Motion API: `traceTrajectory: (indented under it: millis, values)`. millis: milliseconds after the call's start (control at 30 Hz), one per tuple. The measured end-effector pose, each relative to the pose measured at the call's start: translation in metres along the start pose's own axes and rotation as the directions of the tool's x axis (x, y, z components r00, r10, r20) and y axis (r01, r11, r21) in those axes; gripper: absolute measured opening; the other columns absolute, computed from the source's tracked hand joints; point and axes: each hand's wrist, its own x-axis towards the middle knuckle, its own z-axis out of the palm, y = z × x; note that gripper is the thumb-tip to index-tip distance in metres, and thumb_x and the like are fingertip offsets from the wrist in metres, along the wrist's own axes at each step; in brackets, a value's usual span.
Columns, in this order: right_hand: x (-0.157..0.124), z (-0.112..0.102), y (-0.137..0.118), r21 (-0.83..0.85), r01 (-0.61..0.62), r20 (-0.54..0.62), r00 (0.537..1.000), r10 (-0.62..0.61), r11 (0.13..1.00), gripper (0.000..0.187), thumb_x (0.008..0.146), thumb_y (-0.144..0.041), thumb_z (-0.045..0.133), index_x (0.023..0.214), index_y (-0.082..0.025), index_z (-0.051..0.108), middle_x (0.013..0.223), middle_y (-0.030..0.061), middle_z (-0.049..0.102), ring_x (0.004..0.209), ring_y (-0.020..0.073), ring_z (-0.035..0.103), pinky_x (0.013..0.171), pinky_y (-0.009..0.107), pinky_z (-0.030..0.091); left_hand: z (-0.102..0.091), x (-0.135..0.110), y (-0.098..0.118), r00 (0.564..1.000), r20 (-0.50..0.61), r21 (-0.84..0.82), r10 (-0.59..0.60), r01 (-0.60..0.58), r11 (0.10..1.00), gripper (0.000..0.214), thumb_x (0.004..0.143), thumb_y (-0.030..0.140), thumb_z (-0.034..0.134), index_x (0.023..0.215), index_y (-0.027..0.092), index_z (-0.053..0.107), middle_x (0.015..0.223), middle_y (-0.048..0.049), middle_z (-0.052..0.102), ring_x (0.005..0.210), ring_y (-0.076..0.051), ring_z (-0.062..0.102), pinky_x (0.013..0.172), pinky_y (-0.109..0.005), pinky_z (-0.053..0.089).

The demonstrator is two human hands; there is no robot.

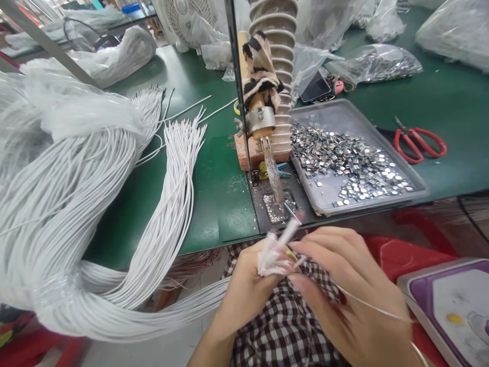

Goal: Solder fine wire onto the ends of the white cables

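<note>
My left hand (248,290) is closed in front of the table edge, with white wrapping (273,257) around its finger and thumb tips. A bundle of white wires (183,311) runs from the left to that hand, and its fingers grip wire there. Close beside it, my right hand (355,290) pinches toward the same spot, where a short white wire end shows between the fingertips; blur hides the exact hold. A thin pale wire trails across the right hand. Just beyond both hands, a soldering iron (273,173) points down at a small solder-covered plate (275,209).
A grey plastic tray (414,191) holds many small shiny metal pieces. Red-handled scissors (418,142) lie to its right. More white wires (168,193) cover the table's left side. A ribbed hose (273,15) stands behind the iron. A purple-and-white device (451,311) sits at lower right.
</note>
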Motion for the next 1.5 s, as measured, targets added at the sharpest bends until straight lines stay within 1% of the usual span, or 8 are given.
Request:
traceTrajectory:
  millis: [233, 533, 900, 1033, 1167, 1233, 1367, 1500]
  values:
    - [0.005, -0.001, 0.009, 0.092, -0.033, 0.117, 0.993, 0.022, 0.995, 0.013, 0.088, -0.008, 0.062, 0.085, -0.020, 0.066, 0.076, 0.0003, 0.071, 0.071, 0.0149, 0.063, 0.067, 0.031, 0.051, 0.003, -0.008, -0.006, 0.985, -0.127, 0.076, 0.113, -0.104, 0.992, 0.044, 0.094, 0.057, 0.055, 0.082, 0.019, 0.075, 0.073, -0.0051, 0.068, 0.067, -0.019, 0.057, 0.062, -0.029, 0.042]
    - [0.005, -0.001, 0.018, 0.335, -0.178, 0.147, 0.980, 0.136, 0.925, 0.021, 0.086, -0.004, 0.063, 0.089, -0.022, 0.074, 0.074, -0.0006, 0.073, 0.069, 0.0131, 0.066, 0.065, 0.027, 0.054, 0.001, -0.008, 0.003, 0.982, -0.169, 0.091, 0.084, -0.069, 0.993, 0.037, 0.095, 0.043, 0.061, 0.068, 0.017, 0.067, 0.062, 0.0004, 0.055, 0.059, -0.014, 0.048, 0.058, -0.026, 0.037]
    - [0.005, 0.002, 0.027, 0.394, -0.518, 0.397, 0.841, 0.367, 0.760, 0.019, 0.087, -0.012, 0.057, 0.071, -0.017, 0.067, 0.068, -0.0006, 0.068, 0.062, 0.0110, 0.060, 0.058, 0.022, 0.048, -0.002, -0.003, 0.001, 0.981, -0.116, 0.134, 0.157, -0.141, 0.981, 0.032, 0.095, 0.036, 0.063, 0.069, 0.018, 0.068, 0.068, -0.0014, 0.058, 0.063, -0.015, 0.053, 0.060, -0.027, 0.039]
    - [0.014, -0.005, 0.032, 0.438, -0.487, 0.498, 0.831, 0.247, 0.756, 0.022, 0.089, -0.014, 0.054, 0.071, -0.018, 0.067, 0.068, -0.0016, 0.065, 0.062, 0.0103, 0.059, 0.060, 0.022, 0.048, -0.004, 0.001, -0.006, 0.972, -0.124, -0.033, 0.202, -0.208, 0.978, 0.022, 0.092, 0.037, 0.068, 0.078, 0.021, 0.075, 0.074, -0.0011, 0.064, 0.068, -0.015, 0.058, 0.063, -0.025, 0.044]
    - [0.035, -0.010, 0.064, 0.005, -0.315, 0.196, 0.931, 0.308, 0.949, 0.020, 0.092, -0.019, 0.054, 0.083, -0.017, 0.072, 0.081, 0.0046, 0.074, 0.075, 0.0179, 0.067, 0.072, 0.030, 0.051, -0.006, 0.002, -0.015, 0.965, -0.153, -0.099, 0.214, -0.230, 0.968, 0.009, 0.089, 0.030, 0.073, 0.091, 0.028, 0.081, 0.083, -0.0003, 0.068, 0.076, -0.014, 0.062, 0.068, -0.023, 0.047]
    - [0.046, -0.010, 0.090, -0.406, -0.310, 0.046, 0.932, 0.358, 0.860, 0.022, 0.089, -0.016, 0.053, 0.090, -0.015, 0.075, 0.091, 0.0113, 0.075, 0.087, 0.0274, 0.069, 0.079, 0.039, 0.050, -0.005, 0.001, -0.018, 0.967, -0.186, -0.123, 0.174, -0.198, 0.972, 0.011, 0.086, 0.024, 0.076, 0.093, 0.030, 0.081, 0.088, 0.0007, 0.068, 0.079, -0.013, 0.063, 0.071, -0.022, 0.049]
    - [0.058, -0.006, 0.123, -0.449, -0.271, 0.094, 0.933, 0.347, 0.851, 0.015, 0.083, -0.013, 0.059, 0.079, -0.013, 0.074, 0.085, 0.0128, 0.074, 0.084, 0.0308, 0.069, 0.077, 0.041, 0.050, 0.000, 0.001, -0.017, 0.949, -0.301, -0.145, 0.095, -0.144, 0.979, 0.015, 0.087, 0.015, 0.072, 0.086, 0.028, 0.079, 0.093, 0.0008, 0.074, 0.089, -0.014, 0.068, 0.083, -0.023, 0.051]
    - [0.048, -0.006, 0.105, -0.401, -0.251, 0.022, 0.959, 0.284, 0.881, 0.020, 0.089, -0.015, 0.055, 0.074, -0.015, 0.068, 0.074, 0.0079, 0.071, 0.071, 0.0227, 0.068, 0.067, 0.033, 0.050, 0.003, 0.003, -0.012, 0.945, -0.326, -0.249, -0.025, -0.060, 0.967, 0.013, 0.089, 0.019, 0.070, 0.078, 0.024, 0.075, 0.090, -0.0016, 0.078, 0.071, -0.013, 0.067, 0.076, -0.027, 0.053]
